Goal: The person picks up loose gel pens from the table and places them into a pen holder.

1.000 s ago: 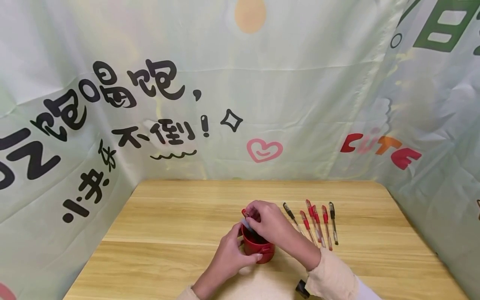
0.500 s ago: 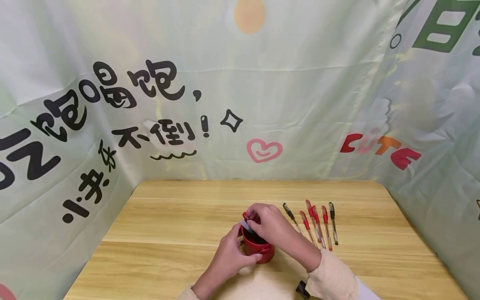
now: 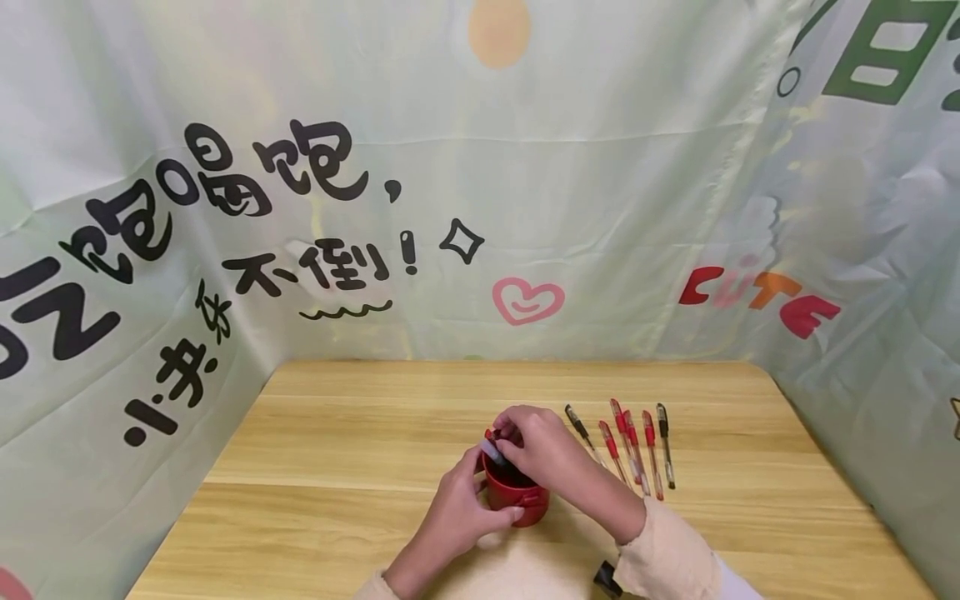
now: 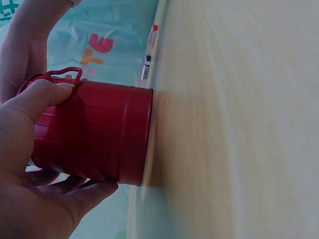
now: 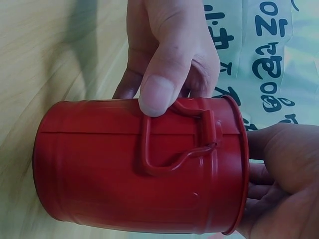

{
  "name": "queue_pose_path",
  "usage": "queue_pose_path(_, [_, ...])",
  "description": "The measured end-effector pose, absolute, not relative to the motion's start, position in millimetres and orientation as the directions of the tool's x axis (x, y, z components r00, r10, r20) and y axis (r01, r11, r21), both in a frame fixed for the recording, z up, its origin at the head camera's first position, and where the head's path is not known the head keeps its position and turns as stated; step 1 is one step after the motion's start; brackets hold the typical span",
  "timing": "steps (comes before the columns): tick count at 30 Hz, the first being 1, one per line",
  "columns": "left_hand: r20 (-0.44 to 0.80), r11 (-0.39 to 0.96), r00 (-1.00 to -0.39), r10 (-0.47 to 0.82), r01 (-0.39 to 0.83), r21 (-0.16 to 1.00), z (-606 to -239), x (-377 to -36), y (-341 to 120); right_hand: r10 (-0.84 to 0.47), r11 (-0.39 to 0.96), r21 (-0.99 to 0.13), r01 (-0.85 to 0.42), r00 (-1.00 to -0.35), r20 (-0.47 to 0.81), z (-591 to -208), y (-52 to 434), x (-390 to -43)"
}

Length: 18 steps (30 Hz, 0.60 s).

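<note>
A red metal pail-like cup (image 3: 513,500) with a wire handle stands on the table. My left hand (image 3: 461,504) grips its side, the thumb by the handle (image 5: 174,167) in the right wrist view and the fingers around the far side in the left wrist view (image 4: 94,134). Over the cup's mouth, the fingers of my right hand (image 3: 536,442) pinch a red-ended pen (image 3: 490,434). A pale strip (image 3: 492,452) shows beside it at the rim. The pen's lower part is hidden by the cup and hand.
To the right of the cup lie several red pens (image 3: 630,429) and two black ones, including a black pen (image 3: 664,429) at the far right. A small black object (image 3: 606,577) is by my right sleeve. Printed cloth (image 3: 600,208) hangs around the table.
The red end of the pen has sunk slightly toward the cup's rim, and my right hand has dipped a little with it. My left hand and the cup keep their place.
</note>
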<state>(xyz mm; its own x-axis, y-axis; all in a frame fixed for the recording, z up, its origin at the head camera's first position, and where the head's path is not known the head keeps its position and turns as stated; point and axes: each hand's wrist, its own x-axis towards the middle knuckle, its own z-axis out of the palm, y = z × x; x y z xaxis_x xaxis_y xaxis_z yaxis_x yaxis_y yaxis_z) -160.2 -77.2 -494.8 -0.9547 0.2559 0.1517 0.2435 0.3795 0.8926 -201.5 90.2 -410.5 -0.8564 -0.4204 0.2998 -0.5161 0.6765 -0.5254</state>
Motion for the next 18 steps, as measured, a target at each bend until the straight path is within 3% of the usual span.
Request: queue_pose_path(18, [0.170,0.368,-0.955,0.242,0.253,0.895,-496.1,-160.1,-76.4,-0.325,0.673,-0.571,-0.470,-0.882,0.343,-399.6,111.5,-205.2])
